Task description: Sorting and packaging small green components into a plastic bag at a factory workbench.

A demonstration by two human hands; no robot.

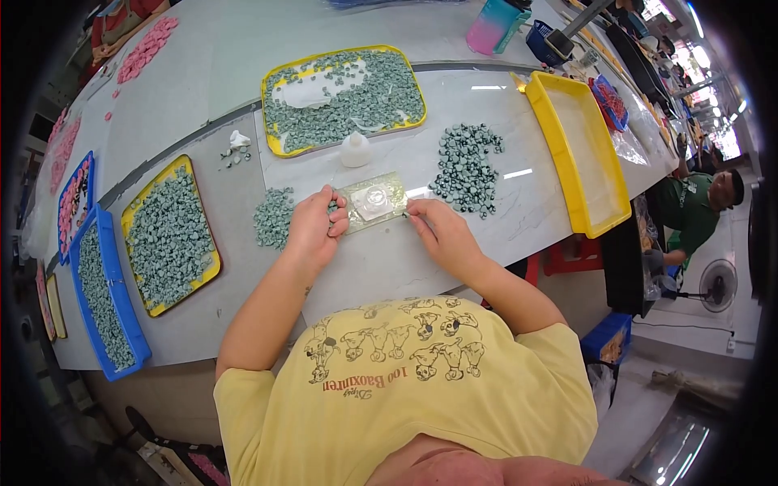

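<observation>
In front of me on the table lies a small greenish rectangular mat (391,185) with a round clear-white dish (377,199) on it. My left hand (318,225) is curled at the mat's left end; what its fingers hold, if anything, is too small to make out. At the opposite end my right hand (440,232) pinches its fingertips together beside the mat's edge, over a tiny dark speck I cannot name. Loose small grey-green pieces (274,217) form a pile just left of my left hand. A darker, shinier pile of similar pieces (468,168) spreads beyond my right hand.
A white squeeze bottle (355,151) stands behind the mat. Yellow-rimmed trays of green pieces lie behind it (275,146) and to the left (212,271), beside a blue tray (134,344). A yellow tray (559,158) sits at right. Another person (689,206) is farther right.
</observation>
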